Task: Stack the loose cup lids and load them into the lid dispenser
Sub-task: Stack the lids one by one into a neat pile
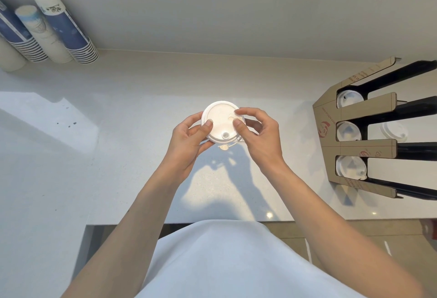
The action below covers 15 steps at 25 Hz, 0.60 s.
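Note:
A small stack of white cup lids [221, 118] is held above the white counter, between both hands. My left hand [189, 140] grips its left and lower rim, thumb on top. My right hand [261, 132] pinches its right side, thumb pressing the top lid. The cardboard lid dispenser [365, 143] stands at the right with three slots, and a white lid shows in each: the far slot [348, 99], the middle slot [348, 131] and the near slot [350, 166]. One loose lid [393, 131] lies behind the dispenser's front panel.
Stacks of blue and white paper cups [63, 28] lean against the back wall at the far left. The counter's front edge [272, 222] runs just ahead of my body. Sunlight falls on the counter [132, 113] under my hands.

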Motion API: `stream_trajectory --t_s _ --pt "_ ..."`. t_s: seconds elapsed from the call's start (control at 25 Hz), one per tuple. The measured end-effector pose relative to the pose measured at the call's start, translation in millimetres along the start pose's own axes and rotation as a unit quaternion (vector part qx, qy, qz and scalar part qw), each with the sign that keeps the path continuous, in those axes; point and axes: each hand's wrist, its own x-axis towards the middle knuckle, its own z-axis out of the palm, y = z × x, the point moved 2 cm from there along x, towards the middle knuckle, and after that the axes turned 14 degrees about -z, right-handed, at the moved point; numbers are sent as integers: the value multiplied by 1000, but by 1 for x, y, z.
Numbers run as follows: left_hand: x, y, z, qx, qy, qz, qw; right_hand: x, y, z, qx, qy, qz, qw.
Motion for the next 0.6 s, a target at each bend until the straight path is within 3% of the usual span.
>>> stream_trajectory --t_s 0.24,0.6 --pt "2 -1 0 2 2 0 1000 3 7 -4 0 -32 29 999" --pt "10 -5 -2 14 53 -29 998 4 25 -2 18 -16 68 997"
